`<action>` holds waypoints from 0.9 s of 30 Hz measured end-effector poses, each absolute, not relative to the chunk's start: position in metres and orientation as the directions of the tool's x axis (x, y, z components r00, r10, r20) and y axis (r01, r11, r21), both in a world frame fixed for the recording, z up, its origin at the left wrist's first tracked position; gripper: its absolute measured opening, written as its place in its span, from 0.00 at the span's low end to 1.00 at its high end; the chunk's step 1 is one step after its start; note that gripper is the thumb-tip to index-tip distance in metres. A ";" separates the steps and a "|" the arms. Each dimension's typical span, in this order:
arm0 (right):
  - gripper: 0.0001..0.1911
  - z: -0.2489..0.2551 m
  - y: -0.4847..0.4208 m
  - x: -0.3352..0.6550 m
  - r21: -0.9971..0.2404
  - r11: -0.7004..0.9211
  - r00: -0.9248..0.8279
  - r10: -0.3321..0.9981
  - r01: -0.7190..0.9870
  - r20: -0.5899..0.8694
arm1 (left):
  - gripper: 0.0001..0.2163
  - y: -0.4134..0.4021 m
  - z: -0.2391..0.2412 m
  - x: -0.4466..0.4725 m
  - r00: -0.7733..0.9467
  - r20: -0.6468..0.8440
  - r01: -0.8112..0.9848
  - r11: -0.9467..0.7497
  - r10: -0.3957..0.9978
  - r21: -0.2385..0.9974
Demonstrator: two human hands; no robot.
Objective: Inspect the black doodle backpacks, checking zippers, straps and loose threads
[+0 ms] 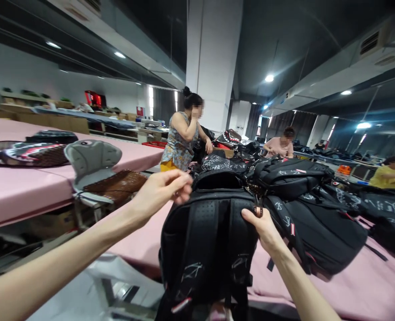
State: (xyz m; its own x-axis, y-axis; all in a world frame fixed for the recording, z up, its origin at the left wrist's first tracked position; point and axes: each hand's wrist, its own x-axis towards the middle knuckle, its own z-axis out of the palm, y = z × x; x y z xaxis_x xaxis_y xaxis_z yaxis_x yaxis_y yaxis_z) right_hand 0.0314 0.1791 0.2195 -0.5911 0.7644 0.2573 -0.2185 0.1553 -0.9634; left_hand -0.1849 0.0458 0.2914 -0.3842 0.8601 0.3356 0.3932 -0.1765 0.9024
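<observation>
A black backpack (207, 236) with white scribble prints stands upright in front of me at the edge of a pink-covered table, its shoulder straps facing me and its top gaping. On its upper right side, my right hand (266, 225) is closed on the edge, thumb toward me and a small dark strip at the fingers. My left hand (172, 189) is raised by the upper left corner. Its fingers are curled together in a pinch, slightly blurred, and whatever they hold is not discernible.
More black backpacks (318, 232) are heaped on the pink table (367, 285) to the right. A grey chair (95, 156) with a brown woven seat stands left, beside another pink table (13, 187) bearing shark-print bags (33, 151). A co-worker (184, 129) stands beyond; others work further right.
</observation>
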 end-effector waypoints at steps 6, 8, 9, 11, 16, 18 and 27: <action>0.18 0.217 0.186 0.036 -0.969 0.160 -0.615 0.750 -0.190 0.244 | 0.22 0.017 0.251 -0.172 -0.366 0.107 0.420 0.062 0.925 0.906; 0.19 0.218 0.182 0.038 -0.972 0.167 -0.611 0.756 -0.168 0.235 | 0.21 0.023 0.245 -0.162 -0.414 0.232 0.577 0.057 0.880 0.815; 0.19 0.219 0.180 0.040 -0.971 0.180 -0.603 0.761 -0.158 0.239 | 0.21 0.025 0.243 -0.158 -0.453 0.328 0.688 0.091 0.829 0.720; 0.19 0.219 0.175 0.041 -0.967 0.217 -0.576 0.776 -0.135 0.255 | 0.18 0.029 0.243 -0.152 -0.452 0.574 0.864 0.175 0.683 0.472; 0.21 0.219 0.170 0.036 -0.924 0.381 -0.518 0.793 0.010 0.321 | 0.10 0.036 0.247 -0.137 -0.057 0.857 0.993 0.119 0.512 -0.005; 0.22 0.222 0.170 0.037 -0.853 0.509 -0.515 0.764 0.110 0.389 | 0.10 0.042 0.249 -0.129 -0.045 0.854 0.982 0.181 0.519 -0.058; 0.21 0.257 0.165 0.067 -0.058 0.704 -0.386 0.455 0.708 0.802 | 0.04 0.058 0.246 -0.122 -0.120 0.856 0.987 0.157 0.503 0.046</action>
